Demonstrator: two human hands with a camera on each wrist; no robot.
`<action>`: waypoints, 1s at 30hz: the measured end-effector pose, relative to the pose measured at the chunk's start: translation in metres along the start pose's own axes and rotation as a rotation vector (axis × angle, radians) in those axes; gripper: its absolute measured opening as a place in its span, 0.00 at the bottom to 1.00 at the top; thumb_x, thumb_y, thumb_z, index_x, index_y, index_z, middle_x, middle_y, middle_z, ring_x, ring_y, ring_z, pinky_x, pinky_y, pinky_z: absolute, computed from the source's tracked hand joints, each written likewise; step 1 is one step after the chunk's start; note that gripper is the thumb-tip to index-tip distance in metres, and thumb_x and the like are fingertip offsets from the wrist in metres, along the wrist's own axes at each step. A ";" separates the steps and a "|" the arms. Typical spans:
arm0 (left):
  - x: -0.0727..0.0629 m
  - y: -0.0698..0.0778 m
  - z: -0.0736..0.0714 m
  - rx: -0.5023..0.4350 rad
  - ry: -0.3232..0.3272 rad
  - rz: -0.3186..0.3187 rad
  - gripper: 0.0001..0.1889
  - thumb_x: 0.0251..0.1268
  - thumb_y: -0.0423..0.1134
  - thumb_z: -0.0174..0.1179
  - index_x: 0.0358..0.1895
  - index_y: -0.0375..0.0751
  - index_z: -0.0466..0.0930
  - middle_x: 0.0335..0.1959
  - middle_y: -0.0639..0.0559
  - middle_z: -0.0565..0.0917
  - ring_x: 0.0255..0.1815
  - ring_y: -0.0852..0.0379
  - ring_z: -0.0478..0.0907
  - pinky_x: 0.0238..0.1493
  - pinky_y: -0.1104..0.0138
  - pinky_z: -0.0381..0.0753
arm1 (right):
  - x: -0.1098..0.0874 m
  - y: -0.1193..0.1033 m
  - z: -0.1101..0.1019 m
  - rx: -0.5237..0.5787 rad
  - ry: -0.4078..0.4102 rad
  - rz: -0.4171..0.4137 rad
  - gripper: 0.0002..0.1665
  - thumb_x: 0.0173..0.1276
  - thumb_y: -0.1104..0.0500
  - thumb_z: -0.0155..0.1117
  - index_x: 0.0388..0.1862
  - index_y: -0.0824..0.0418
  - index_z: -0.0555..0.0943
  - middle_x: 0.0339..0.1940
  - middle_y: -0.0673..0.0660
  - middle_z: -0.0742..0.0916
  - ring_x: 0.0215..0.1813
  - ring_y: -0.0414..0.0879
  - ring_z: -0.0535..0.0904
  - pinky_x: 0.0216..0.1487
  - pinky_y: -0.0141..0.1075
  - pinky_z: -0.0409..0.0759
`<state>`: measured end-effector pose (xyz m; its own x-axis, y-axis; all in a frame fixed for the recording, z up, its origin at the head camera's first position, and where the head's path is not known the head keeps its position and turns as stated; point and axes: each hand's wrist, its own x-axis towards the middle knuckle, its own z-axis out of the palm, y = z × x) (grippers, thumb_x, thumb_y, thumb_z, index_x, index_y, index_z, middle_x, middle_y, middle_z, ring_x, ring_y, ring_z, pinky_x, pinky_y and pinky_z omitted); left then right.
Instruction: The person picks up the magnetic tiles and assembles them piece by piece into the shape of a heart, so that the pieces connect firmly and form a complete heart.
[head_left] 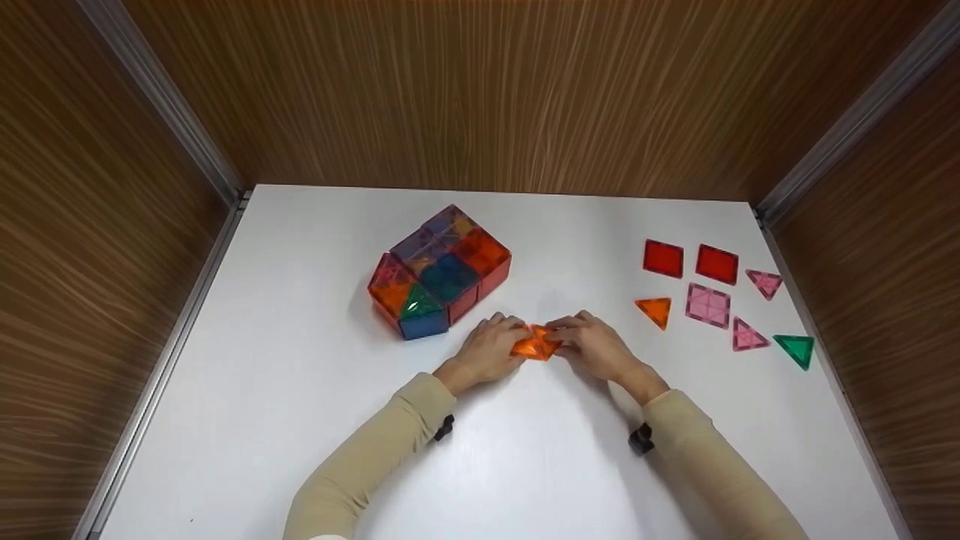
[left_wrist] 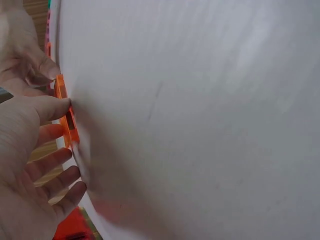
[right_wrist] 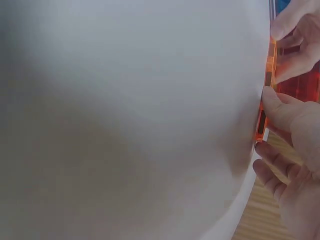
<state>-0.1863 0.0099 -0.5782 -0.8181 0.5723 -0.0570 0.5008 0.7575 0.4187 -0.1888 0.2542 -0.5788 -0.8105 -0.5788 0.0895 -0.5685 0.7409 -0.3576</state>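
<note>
Orange see-through magnetic tiles [head_left: 537, 346] are held between both hands near the middle of the white table, partly hidden by fingers. My left hand [head_left: 491, 349] pinches their left side between thumb and forefinger. On the opposite side, my right hand [head_left: 596, 348] pinches with its thumb and fingers. In the left wrist view, the left thumb [left_wrist: 52, 107] lies on the orange edge, while the other fingers spread below it. The right wrist view shows the orange tile edge [right_wrist: 262, 120] between the right thumb and fingers, close over the table.
A multicoloured block of magnetic tiles [head_left: 442, 274] stands beyond the left hand. Loose tiles lie at the right: two red squares [head_left: 663, 258], a pink square [head_left: 707, 305], pink triangles [head_left: 748, 336], an orange triangle [head_left: 655, 311] and a green triangle [head_left: 797, 349]. Wood-grain walls [head_left: 495, 97] enclose the table.
</note>
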 end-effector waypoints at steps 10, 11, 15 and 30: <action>0.000 0.001 0.001 -0.020 0.002 -0.020 0.22 0.76 0.51 0.65 0.66 0.48 0.83 0.66 0.50 0.82 0.64 0.49 0.74 0.72 0.53 0.75 | -0.008 0.012 -0.005 0.070 0.048 0.043 0.21 0.69 0.57 0.76 0.60 0.59 0.88 0.63 0.59 0.89 0.61 0.57 0.84 0.65 0.55 0.84; 0.000 0.001 0.001 -0.017 0.007 -0.016 0.22 0.76 0.51 0.65 0.66 0.48 0.83 0.66 0.50 0.83 0.64 0.49 0.74 0.71 0.53 0.76 | -0.011 0.017 -0.008 0.076 0.063 0.060 0.22 0.69 0.57 0.76 0.61 0.60 0.87 0.63 0.60 0.89 0.62 0.58 0.84 0.66 0.56 0.83; -0.001 -0.001 0.003 -0.007 0.034 -0.005 0.20 0.76 0.51 0.65 0.64 0.47 0.84 0.64 0.50 0.83 0.62 0.49 0.75 0.68 0.54 0.78 | -0.028 0.044 -0.024 0.069 0.117 0.140 0.26 0.70 0.56 0.75 0.65 0.62 0.84 0.65 0.63 0.86 0.67 0.62 0.81 0.70 0.60 0.79; -0.001 0.000 0.003 0.004 0.033 -0.023 0.21 0.75 0.52 0.65 0.63 0.47 0.83 0.61 0.49 0.83 0.60 0.50 0.74 0.65 0.57 0.77 | -0.078 0.106 -0.069 0.076 -0.089 0.513 0.36 0.75 0.48 0.68 0.78 0.58 0.74 0.78 0.68 0.72 0.74 0.69 0.68 0.71 0.71 0.72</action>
<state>-0.1842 0.0105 -0.5806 -0.8383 0.5440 -0.0364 0.4829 0.7718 0.4138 -0.1957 0.4018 -0.5600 -0.9652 -0.1774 -0.1924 -0.0875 0.9117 -0.4015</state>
